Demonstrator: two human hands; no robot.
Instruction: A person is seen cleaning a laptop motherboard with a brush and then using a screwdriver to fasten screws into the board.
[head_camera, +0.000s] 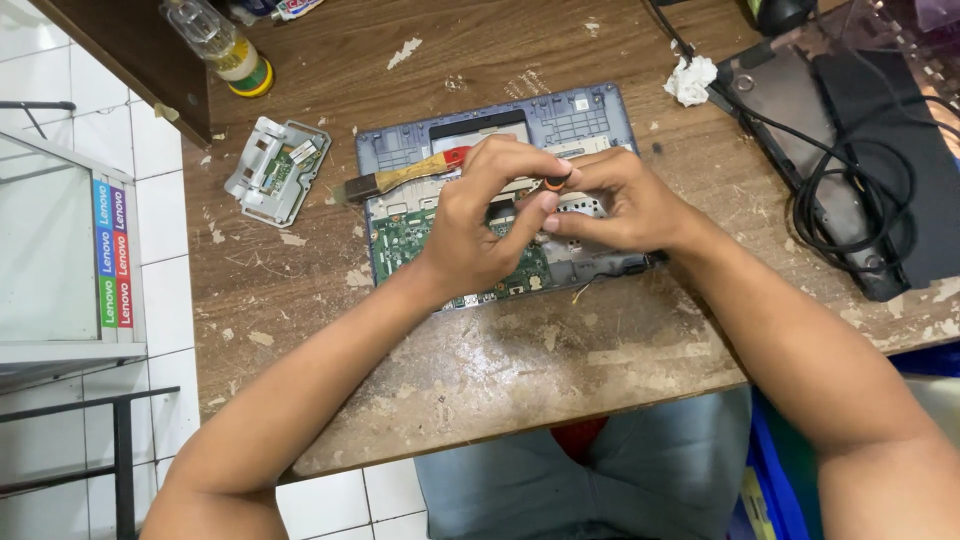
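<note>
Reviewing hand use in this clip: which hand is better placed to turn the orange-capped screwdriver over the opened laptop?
Probably the left hand: its fingertips pinch the screwdriver's orange cap, while the right hand steadies lower down over the opened laptop.

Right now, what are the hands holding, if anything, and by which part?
Both hands, left and right, pinch a small orange-and-black screwdriver handle by its top end, over the opened grey laptop base. Its shaft is hidden.

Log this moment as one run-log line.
left hand: grips orange-capped screwdriver | right hand: steadies its tip | under: opened grey laptop base, green board | beside: wooden-handled brush
</note>
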